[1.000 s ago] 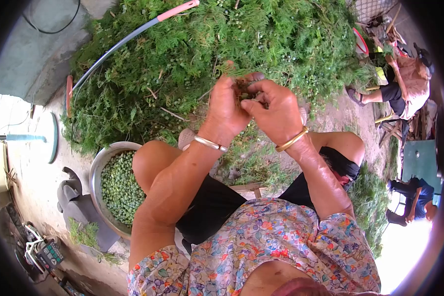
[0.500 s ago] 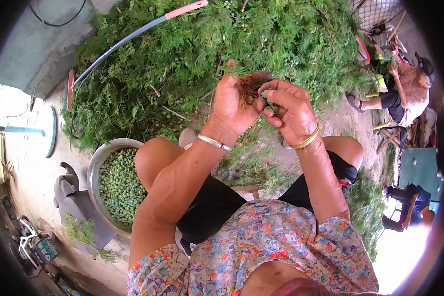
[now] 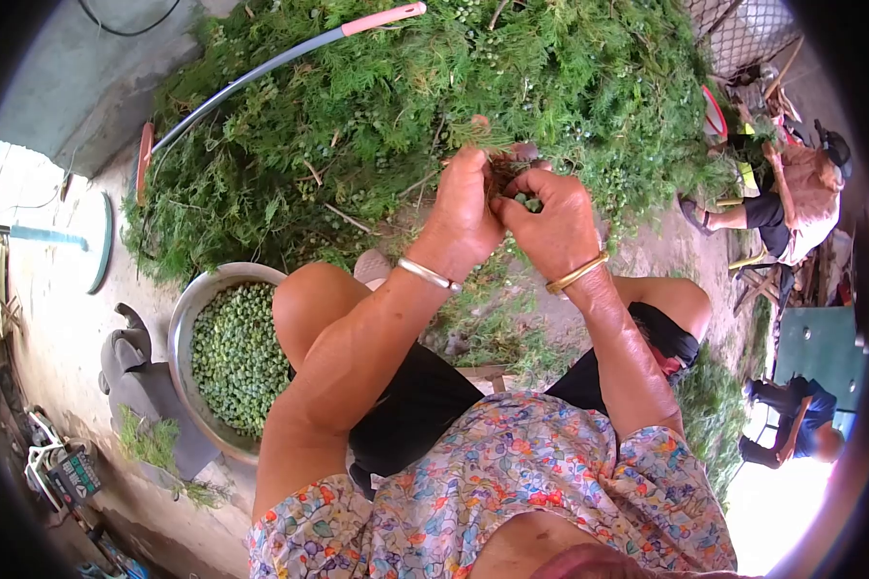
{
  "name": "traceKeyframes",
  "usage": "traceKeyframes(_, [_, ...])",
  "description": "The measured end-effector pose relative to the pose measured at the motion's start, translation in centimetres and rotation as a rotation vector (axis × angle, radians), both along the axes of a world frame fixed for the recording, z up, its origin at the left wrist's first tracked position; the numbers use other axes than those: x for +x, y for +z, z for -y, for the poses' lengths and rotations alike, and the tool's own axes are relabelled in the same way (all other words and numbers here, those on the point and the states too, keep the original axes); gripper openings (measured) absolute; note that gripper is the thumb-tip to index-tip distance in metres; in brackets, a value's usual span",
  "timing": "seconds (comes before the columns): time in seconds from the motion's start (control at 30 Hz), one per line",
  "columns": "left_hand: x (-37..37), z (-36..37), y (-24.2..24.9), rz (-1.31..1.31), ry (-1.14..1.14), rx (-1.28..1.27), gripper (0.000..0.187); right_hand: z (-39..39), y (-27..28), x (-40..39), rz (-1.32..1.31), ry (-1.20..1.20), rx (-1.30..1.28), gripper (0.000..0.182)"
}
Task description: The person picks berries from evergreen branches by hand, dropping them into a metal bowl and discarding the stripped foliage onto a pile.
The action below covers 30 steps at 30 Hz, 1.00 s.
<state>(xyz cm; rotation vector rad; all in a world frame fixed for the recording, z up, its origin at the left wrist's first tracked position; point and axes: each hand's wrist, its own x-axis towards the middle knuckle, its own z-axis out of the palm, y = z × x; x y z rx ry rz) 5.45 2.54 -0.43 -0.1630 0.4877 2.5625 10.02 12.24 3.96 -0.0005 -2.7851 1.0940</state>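
Observation:
My left hand (image 3: 465, 205), with a silver bangle at its wrist, is closed around a conifer sprig (image 3: 495, 138) whose green tip sticks out beyond the fingers. Against it, my right hand (image 3: 557, 217) curls its fingers in, and a few small green cones (image 3: 528, 201) show inside them. The fingertips of both hands meet at the sprig's brownish part, partly hidden by the fingers. A heap of cut conifer branches (image 3: 357, 106) with small cones lies just beyond my hands. Beside my left knee, a metal basin (image 3: 178, 333) holds many picked green cones (image 3: 237, 352).
A curved grey tube with a pink end (image 3: 381, 22) lies over the heap. Left of the basin is a dark grey object (image 3: 154, 396) with a loose sprig on it. Another person (image 3: 806, 188) sits at the right, a further one (image 3: 806, 410) below.
My right hand has turned and closed more, drawing its fingers in against the sprig; the cones now sit within its curl. My left hand has shifted slightly to the right. The view moved a little.

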Motion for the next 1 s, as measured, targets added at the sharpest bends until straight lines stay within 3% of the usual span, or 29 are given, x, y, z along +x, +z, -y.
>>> traceKeyframes(0.07, [0.1,-0.1,0.3,-0.036,0.050,-0.093,0.052,-0.3,-0.4,-0.4,0.002,0.009,-0.023,0.013])
traceKeyframes(0.17, [-0.2,-0.1,0.4,0.081,0.034,0.042,0.038,-0.7,-0.1,-0.7,0.008,0.008,-0.123,0.011])
traceKeyframes(0.23, [-0.4,0.4,0.7,0.119,-0.021,0.077,0.041,-1.0,1.7,-0.4,0.394,-0.053,-0.796,0.014])
traceKeyframes(0.27, [-0.5,0.8,0.7,0.159,-0.076,0.112,0.044,-1.3,1.8,-0.5,0.395,-0.050,-0.796,0.014])
traceKeyframes(0.33, [-0.6,1.2,-0.1,0.102,-0.106,0.168,0.047,-1.9,2.1,-0.6,0.418,-0.021,-1.360,0.018])
traceKeyframes(0.4, [-0.6,1.3,0.3,0.040,-0.132,0.228,0.051,-1.7,3.0,-0.7,0.403,0.011,-1.375,0.021])
traceKeyframes(0.57, [-0.7,1.0,1.4,0.198,0.041,0.059,0.021,1.3,5.6,-0.8,0.262,0.274,-1.288,0.032])
traceKeyframes(0.63, [-2.0,0.1,-5.1,-0.342,0.231,0.248,0.012,4.0,6.9,-0.7,0.317,0.417,-1.334,0.038])
traceKeyframes(0.7, [-1.6,1.8,-4.1,-0.216,0.280,0.170,0.010,8.1,8.1,0.0,0.408,0.563,-1.272,0.056])
traceKeyframes(0.77, [-1.4,2.0,-0.5,0.018,0.247,0.144,0.006,12.8,8.3,1.0,0.530,0.825,-1.405,0.063])
traceKeyframes(0.8, [-1.4,1.9,1.0,0.132,0.220,0.141,0.005,14.8,8.9,2.1,0.543,0.841,-1.410,0.063])
traceKeyframes(0.87, [-1.7,1.8,1.1,0.252,0.204,0.140,0.005,17.3,10.3,4.2,0.364,0.796,-0.933,0.066])
traceKeyframes(0.93, [-2.5,1.6,0.1,0.235,0.236,0.078,0.003,17.0,11.3,4.2,0.427,0.772,-0.980,0.063])
traceKeyframes(0.97, [-2.5,1.8,-1.1,0.119,0.236,0.088,0.016,16.3,11.4,4.1,0.471,0.726,-1.017,0.059])
traceKeyframes(1.0, [-2.6,2.0,-1.3,0.122,0.194,0.114,0.016,15.0,11.2,3.7,0.458,0.683,-0.997,0.059])
